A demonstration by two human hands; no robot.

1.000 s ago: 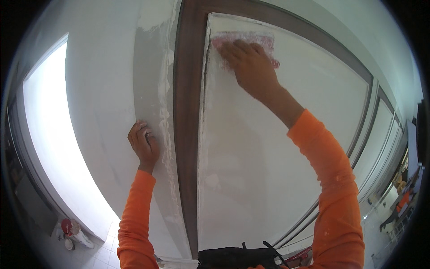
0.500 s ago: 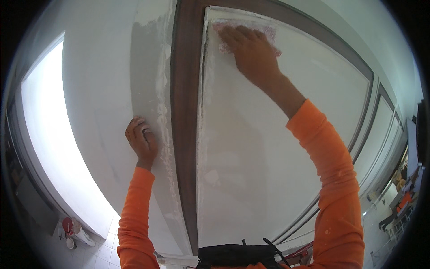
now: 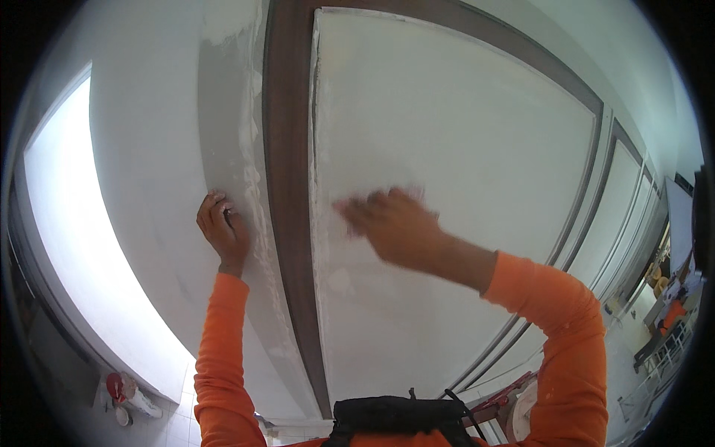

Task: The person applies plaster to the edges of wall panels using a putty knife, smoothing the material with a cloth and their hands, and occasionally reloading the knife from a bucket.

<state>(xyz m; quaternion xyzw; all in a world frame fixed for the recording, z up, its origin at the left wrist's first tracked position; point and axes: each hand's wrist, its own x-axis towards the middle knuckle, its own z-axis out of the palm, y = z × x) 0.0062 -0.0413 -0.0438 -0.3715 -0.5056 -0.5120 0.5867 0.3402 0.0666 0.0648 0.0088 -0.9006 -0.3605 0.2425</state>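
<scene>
Pouch [image 3: 398, 413], black, at my waist marks the near edge of the view, with my two orange sleeves rising on either side of it. My left hand [image 3: 223, 231] lies with loosely curled fingers against the grey wall strip [image 3: 223, 149], just beside the brown frame post [image 3: 287, 186], and serves as a brace; it seems to pinch something small and dark, though I cannot tell what. My right hand [image 3: 391, 223] is blurred with motion against the white panel [image 3: 462, 149], fingers spread; whether it carries a cloth or pad I cannot tell. The hands are well apart, one on each side of the post.

For a clean pass I judge that the right hand should stay flat on the panel and run its strokes parallel to the post, stopping short of the rough white residue along the panel's left edge. Open room lies up and to the right, as far as the grey frame [image 3: 588, 179]. Further panels [image 3: 633, 208] lie beyond it.
</scene>
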